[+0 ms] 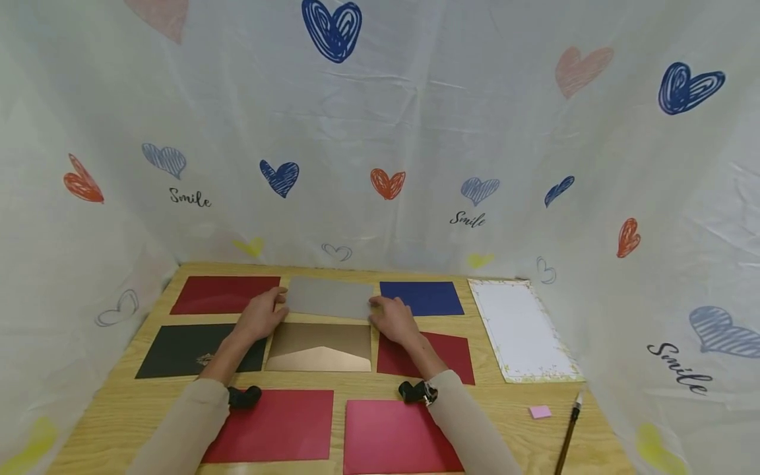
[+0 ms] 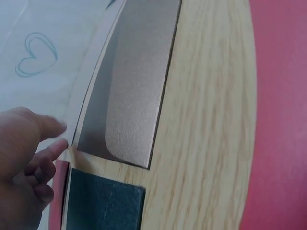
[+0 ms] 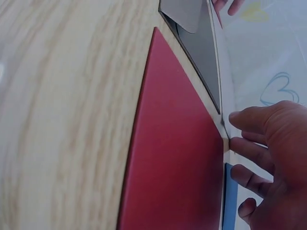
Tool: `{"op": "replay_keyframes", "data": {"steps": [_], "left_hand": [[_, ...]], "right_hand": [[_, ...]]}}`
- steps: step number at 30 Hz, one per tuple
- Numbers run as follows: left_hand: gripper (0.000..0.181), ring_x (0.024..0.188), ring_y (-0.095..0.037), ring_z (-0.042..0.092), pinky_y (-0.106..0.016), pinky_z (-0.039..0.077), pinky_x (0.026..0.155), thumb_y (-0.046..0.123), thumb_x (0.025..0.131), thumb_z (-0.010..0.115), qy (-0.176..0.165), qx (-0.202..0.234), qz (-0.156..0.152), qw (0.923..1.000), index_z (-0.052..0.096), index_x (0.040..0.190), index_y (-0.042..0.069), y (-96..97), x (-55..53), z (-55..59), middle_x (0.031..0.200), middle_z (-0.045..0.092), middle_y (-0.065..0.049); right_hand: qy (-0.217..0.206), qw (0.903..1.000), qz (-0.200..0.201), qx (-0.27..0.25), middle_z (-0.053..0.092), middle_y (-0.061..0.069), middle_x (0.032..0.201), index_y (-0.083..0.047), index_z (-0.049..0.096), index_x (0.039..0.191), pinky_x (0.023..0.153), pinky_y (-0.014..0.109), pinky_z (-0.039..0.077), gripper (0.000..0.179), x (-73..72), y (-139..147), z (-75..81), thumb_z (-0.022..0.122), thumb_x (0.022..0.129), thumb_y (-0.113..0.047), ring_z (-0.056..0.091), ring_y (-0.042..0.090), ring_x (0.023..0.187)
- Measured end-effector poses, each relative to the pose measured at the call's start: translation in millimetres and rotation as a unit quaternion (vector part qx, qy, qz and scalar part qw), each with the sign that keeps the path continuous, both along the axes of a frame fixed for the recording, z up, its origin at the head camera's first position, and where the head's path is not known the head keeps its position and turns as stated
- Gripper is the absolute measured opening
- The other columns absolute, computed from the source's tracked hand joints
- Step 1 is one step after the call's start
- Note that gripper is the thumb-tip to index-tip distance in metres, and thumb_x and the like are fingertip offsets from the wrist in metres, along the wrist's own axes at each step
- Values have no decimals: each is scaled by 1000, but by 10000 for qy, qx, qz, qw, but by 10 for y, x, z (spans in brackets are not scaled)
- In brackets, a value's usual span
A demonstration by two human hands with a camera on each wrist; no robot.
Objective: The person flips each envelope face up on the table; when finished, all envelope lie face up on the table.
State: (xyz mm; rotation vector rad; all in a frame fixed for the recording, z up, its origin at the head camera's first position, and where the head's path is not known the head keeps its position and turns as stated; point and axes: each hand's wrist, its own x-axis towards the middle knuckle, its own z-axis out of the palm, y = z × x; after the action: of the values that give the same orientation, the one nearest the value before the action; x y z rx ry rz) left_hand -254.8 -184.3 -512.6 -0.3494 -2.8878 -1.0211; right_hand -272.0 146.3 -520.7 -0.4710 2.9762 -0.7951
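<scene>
Flanking the grey rectangle (image 1: 330, 297) in the middle of the back row, the left hand (image 1: 262, 315) and right hand (image 1: 394, 319) sit at its two short edges, forearms slanting inward. Each grip has its thumb and forefinger spread apart; how firmly they touch the edges, I cannot tell. Pale sleeves (image 1: 184, 425) end at the wrists. The grey rectangle looks flat, smooth and matte. Just nearer lies a brown-gold envelope (image 1: 318, 335) with a soft sheen (its flap has a rounded corner, seen from the left wrist). Partly behind the left forearm is a dark green rectangle (image 1: 172, 349) bearing a small gold emblem. A smooth blue rectangle (image 1: 433, 298) lies right of the grey one, on a wood-grained tabletop (image 1: 510, 412).
</scene>
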Motion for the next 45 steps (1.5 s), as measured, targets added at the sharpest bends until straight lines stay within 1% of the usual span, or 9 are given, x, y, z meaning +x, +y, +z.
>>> {"op": "replay_keyframes", "data": {"steps": [5,9,13,16,20,24,33,40,45], "left_hand": [[39,112,-48,61,-51,52,83,-7,96,48,-15,370,-34,9993,49,134,-14,13,6,-3,121,63,-33],[42,114,-49,59,-37,47,69,-9,95,41,-483,893,57,9948,46,136,-15,2,5,24,124,61,-35],[51,126,-50,51,-32,43,71,-8,93,40,-1376,1686,240,9757,38,143,-15,-2,3,92,133,53,-37],[52,131,-50,45,-29,44,76,-7,95,40,-1764,2201,441,9584,33,146,-16,11,0,148,138,48,-39],[48,133,-46,46,-22,41,69,-5,100,40,-1730,2711,806,9434,35,148,-12,27,-11,186,141,49,-35],[47,133,-41,48,-23,42,67,-4,103,43,-1549,2984,977,9367,38,149,-7,32,-42,167,143,51,-31],[44,131,-42,51,-20,49,95,-9,100,50,-966,3174,658,9411,44,144,-10,10,-40,77,139,52,-33],[39,118,-40,60,-7,45,81,-9,96,59,-258,2624,780,9615,57,135,-6,27,-20,32,126,63,-27],[32,106,-37,67,-32,55,88,-4,94,64,299,1890,844,9779,65,126,-3,47,-16,5,113,70,-21]], "right_hand": [[26,10000,82,10,66,4,131,-15,61,138,95,54,40,44,-1,12,-2,68,96,-24,56,30,113],[2,9999,154,-46,65,3,133,-13,58,141,93,52,40,47,-2,28,-6,68,96,-22,55,30,113],[-86,9997,204,-104,65,2,134,-13,57,142,93,49,39,48,-5,43,-17,67,96,-22,53,29,113],[-116,9996,214,-114,64,2,135,-13,58,142,94,49,39,48,-13,55,-32,67,96,-22,53,28,114],[-115,9996,211,-156,64,3,135,-14,58,142,95,50,38,47,-22,71,-49,67,96,-22,53,29,116],[-135,9994,218,-252,64,3,135,-14,58,142,97,52,37,46,-28,83,-60,67,97,-21,52,31,118],[-237,9990,186,-335,62,3,137,-17,57,144,99,53,36,48,-25,102,-82,66,97,-24,51,31,120],[-84,9995,229,-208,65,5,133,-17,60,140,91,48,38,46,10,89,-40,68,96,-25,52,28,109],[-38,9994,273,-232,66,6,128,-16,61,138,82,43,40,45,42,89,-16,70,95,-26,50,26,102]]}}
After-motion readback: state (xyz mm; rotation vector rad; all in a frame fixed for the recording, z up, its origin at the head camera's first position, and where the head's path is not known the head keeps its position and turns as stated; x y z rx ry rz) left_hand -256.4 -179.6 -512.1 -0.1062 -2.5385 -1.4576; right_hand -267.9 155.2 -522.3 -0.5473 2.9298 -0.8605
